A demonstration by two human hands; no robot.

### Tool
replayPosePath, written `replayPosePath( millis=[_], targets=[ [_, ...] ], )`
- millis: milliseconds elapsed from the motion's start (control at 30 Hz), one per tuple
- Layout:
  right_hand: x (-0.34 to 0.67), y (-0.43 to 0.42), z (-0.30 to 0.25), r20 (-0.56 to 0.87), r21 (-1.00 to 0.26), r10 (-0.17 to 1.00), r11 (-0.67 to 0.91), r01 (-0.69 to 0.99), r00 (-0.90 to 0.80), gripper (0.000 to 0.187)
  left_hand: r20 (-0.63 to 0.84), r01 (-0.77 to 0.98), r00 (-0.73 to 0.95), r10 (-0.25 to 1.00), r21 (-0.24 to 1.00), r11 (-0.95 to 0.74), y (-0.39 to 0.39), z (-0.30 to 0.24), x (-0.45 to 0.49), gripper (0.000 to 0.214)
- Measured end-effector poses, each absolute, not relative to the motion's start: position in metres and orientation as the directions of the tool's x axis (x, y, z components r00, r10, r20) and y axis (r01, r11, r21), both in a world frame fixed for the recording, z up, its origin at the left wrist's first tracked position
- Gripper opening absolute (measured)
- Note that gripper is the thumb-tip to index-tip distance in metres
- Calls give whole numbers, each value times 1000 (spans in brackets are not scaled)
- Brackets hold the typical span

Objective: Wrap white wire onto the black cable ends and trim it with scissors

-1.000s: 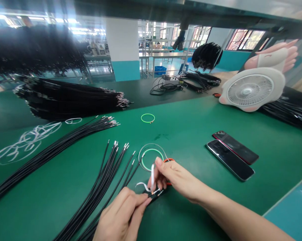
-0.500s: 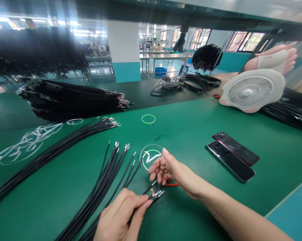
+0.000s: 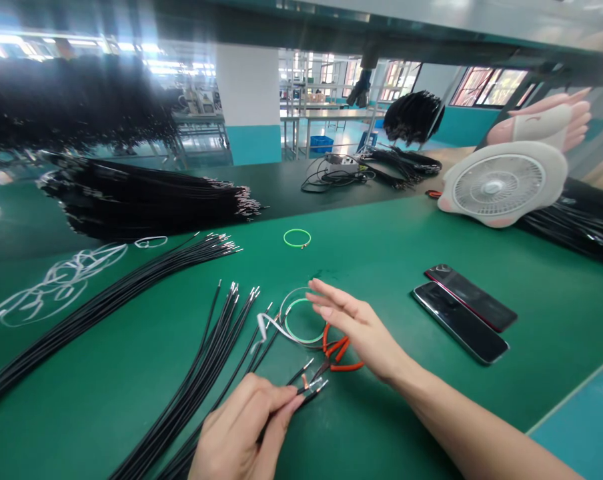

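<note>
My left hand pinches the ends of a few black wires near the front of the green mat; their bare metal tips stick out past my fingers. My right hand hovers open with fingers stretched out, just above orange-handled cutters and beside a white and green ring of tie. A loose white strip lies on the mat left of the rings. A fan of black wires spreads out from under my left hand.
A long bundle of black wires and a big black stack lie to the left. Two phones rest to the right, a white fan behind them. A small green ring lies mid-mat; white ties far left.
My right hand let go of the white strip, which now lies on the mat, and lifted away with fingers spread. The orange cutters came into view. My left hand kept its hold.
</note>
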State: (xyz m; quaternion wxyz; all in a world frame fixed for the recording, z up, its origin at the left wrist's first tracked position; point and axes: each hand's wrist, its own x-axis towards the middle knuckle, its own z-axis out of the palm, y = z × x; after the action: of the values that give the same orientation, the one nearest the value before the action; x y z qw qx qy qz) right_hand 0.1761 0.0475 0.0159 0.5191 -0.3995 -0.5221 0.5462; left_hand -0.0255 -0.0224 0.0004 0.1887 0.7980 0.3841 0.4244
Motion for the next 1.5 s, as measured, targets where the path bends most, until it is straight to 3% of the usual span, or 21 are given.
replayPosePath(
  millis=[100, 267, 533, 867, 1067, 1500],
  targets=[
    [182, 44, 25, 243, -948, 955, 271, 165, -172, 20, 543, 445, 356, 760, 616, -649, -22, 1, -26, 33],
    [185, 35, 36, -1, -953, 827, 170, 252, -562, 31, 537, 495, 391, 747, 562, -663, -22, -2, -27, 28],
    [184, 37, 30, -145, -977, 783, -18, 210, -605, 29, 584, 460, 396, 708, 541, -704, -23, -2, -24, 30],
    [179, 36, 25, -187, -982, 740, -159, 102, -646, 33, 610, 475, 445, 655, 459, -751, -23, 3, -27, 32],
    [178, 35, 24, -158, -986, 761, -153, 62, -629, 33, 631, 484, 481, 609, 388, -784, -22, 3, -30, 30],
    [180, 36, 29, 12, -993, 771, 86, 86, -636, 27, 574, 542, 413, 708, 470, -697, -25, -2, -29, 27]
  ],
)
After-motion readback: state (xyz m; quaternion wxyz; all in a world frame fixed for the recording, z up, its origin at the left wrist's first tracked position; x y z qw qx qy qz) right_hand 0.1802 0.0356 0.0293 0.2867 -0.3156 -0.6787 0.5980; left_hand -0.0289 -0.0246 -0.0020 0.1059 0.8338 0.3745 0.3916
